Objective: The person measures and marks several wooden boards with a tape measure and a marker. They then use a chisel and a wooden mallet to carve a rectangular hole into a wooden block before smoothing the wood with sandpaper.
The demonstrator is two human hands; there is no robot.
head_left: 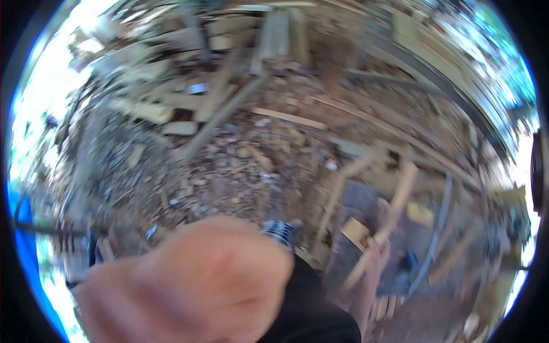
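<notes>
Close to the camera, my left hand (pixel 217 280) looms large and blurred at the bottom of the head view. Its fingers cannot be made out, nor whether it holds anything. Lower right, my right hand (pixel 374 257) is closed around a long pale wooden strip (pixel 397 197), which slants from upper right to lower left. A small, light square piece of wood (pixel 355 233) is just left of that hand, over a dark grey work surface (pixel 360 200). Another short yellowish wood block (pixel 420 214) lies to the right of the strip.
Wood chips and scraps (pixel 229 177) cover the ground ahead. A long grey plank (pixel 229 114) leans across them, with stacked boards (pixel 148 86) at upper left. A thin bluish curved rod (pixel 437 234) lies right of the work surface. A long dark beam (pixel 434 74) runs along the upper right.
</notes>
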